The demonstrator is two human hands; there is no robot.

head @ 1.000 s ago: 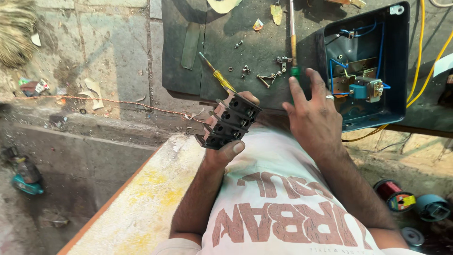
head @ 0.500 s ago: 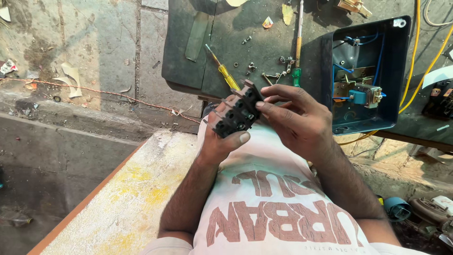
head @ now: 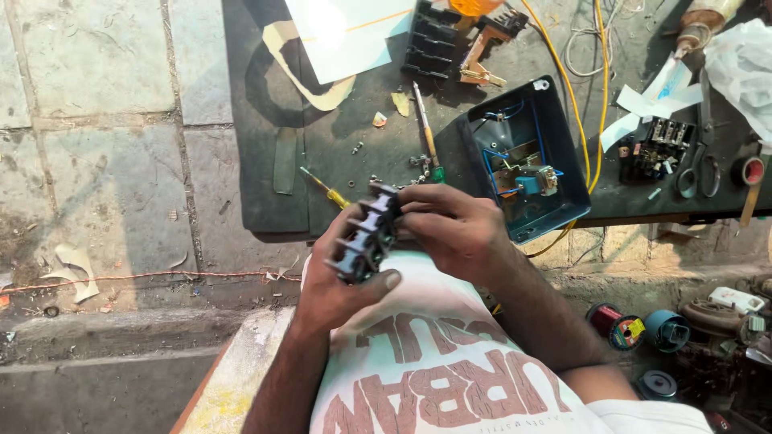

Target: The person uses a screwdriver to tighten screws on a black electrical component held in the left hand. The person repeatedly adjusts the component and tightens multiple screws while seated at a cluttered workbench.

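Your left hand [head: 338,281] grasps the black terminal block [head: 366,233] from below, thumb pressed across its near end, holding it tilted just above your chest. Your right hand [head: 454,233] closes over the block's right side, fingers curled against its top edge, so both hands grip the same part. The block sits near you, in front of the near edge of the dark work mat [head: 257,161].

Beyond your hands, on the mat, a yellow-handled screwdriver [head: 326,189] lies just to the left and a green-handled screwdriver [head: 426,137] points away from you, with loose screws [head: 418,165] scattered between them. To the right stands an open blue metal box [head: 523,169] with wiring inside, and a yellow cable [head: 599,96] runs past its far side. Another black terminal block [head: 438,40] lies at the far edge, and scissors [head: 700,153] rest at the far right.
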